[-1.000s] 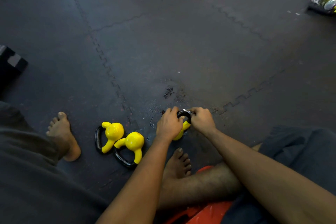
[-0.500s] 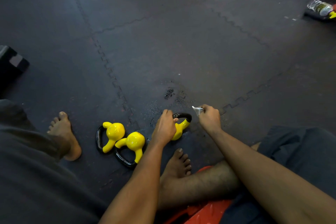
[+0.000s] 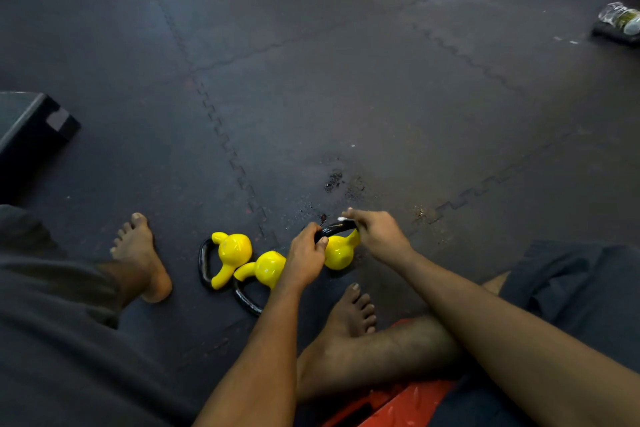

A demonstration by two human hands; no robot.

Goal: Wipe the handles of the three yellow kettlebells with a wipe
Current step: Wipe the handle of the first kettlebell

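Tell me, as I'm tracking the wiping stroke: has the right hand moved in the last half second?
Yes. The right hand, pinching the wipe, moved left, back over the kettlebell handle, nearer the dark floor stain.

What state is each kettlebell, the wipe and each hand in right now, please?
Left kettlebell: lying on its side, no hand on it.
Middle kettlebell: lying on its side.
Right kettlebell: black handle gripped by the left hand.
Wipe: pinched by the right hand, at that handle.
Bottle: lying on its side.
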